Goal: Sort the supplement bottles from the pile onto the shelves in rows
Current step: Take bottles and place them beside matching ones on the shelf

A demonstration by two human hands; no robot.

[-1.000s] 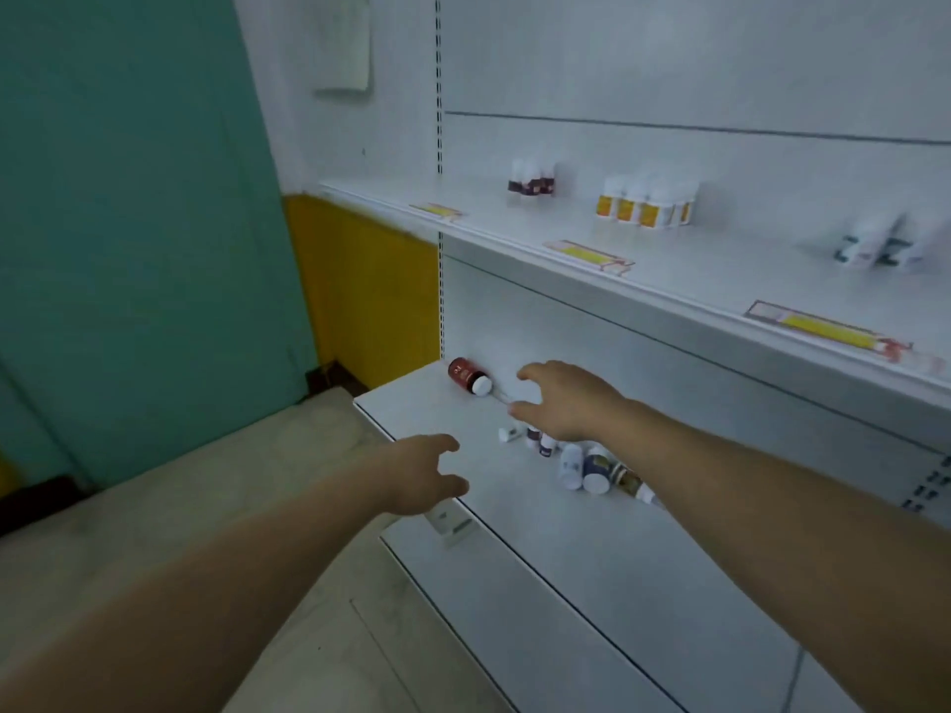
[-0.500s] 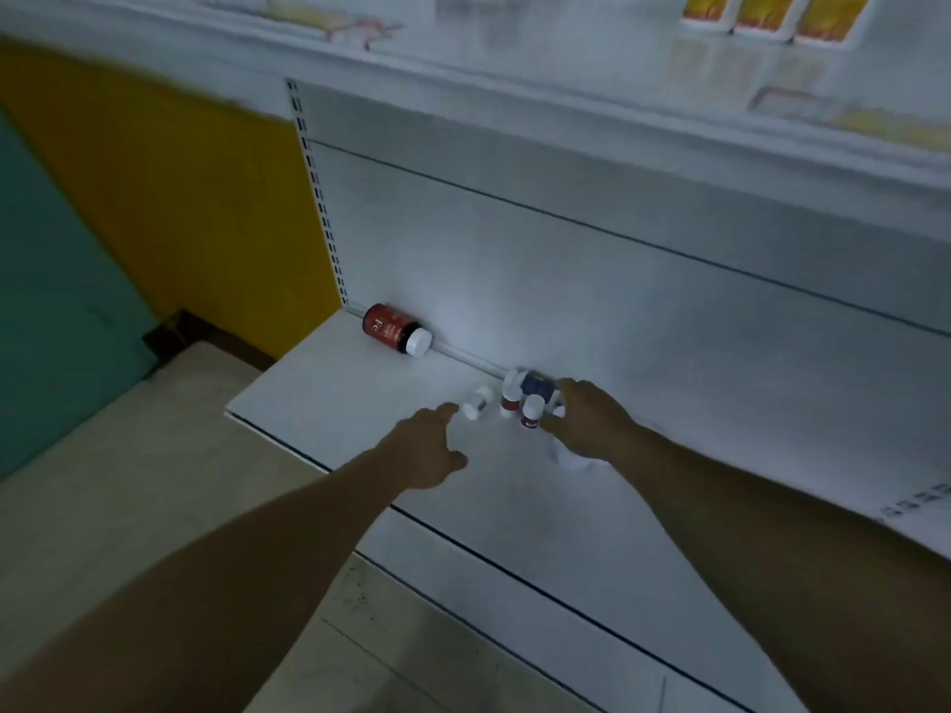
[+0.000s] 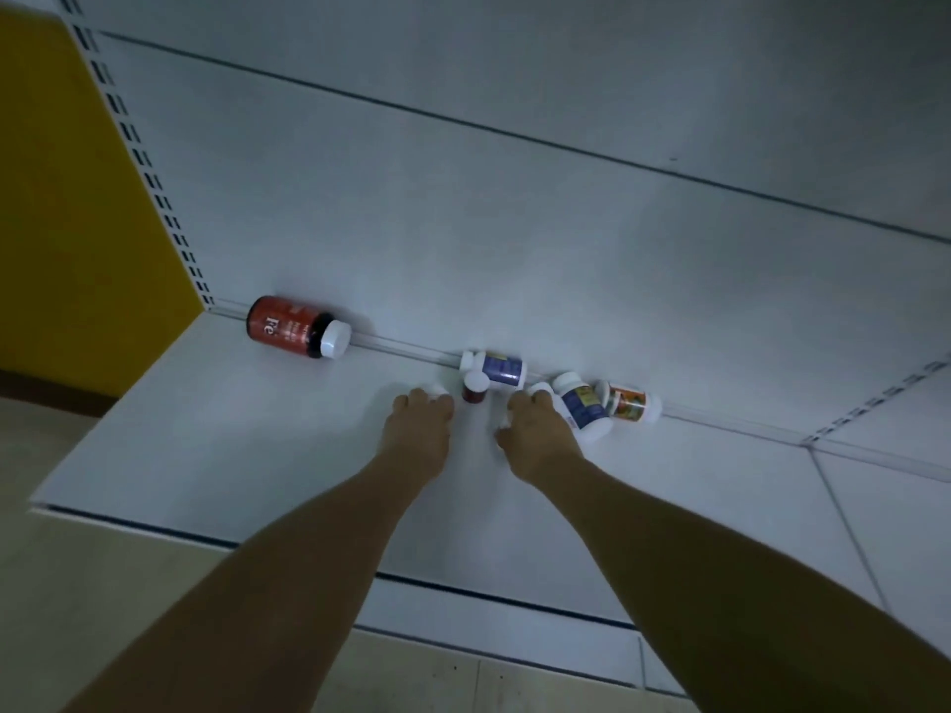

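The pile [image 3: 514,377] of supplement bottles lies along the back edge of the lower shelf [image 3: 247,455], none of it in rows (the upper shelves are out of view, so finished work can't be judged). I count seven:

- one big red bottle [image 3: 288,327], apart at 9 o'clock
- one small dark-red bottle [image 3: 474,391]
- one blue-labelled bottle [image 3: 496,369]
- one blue-and-yellow bottle [image 3: 584,406]
- one orange-labelled bottle [image 3: 629,402], at 3 o'clock
- two white ones

The left hand [image 3: 417,434] curls its fingers over the small white bottle [image 3: 435,390]. The right hand [image 3: 540,442] wraps the second white bottle [image 3: 539,389], mostly hidden. All seven seem still to place
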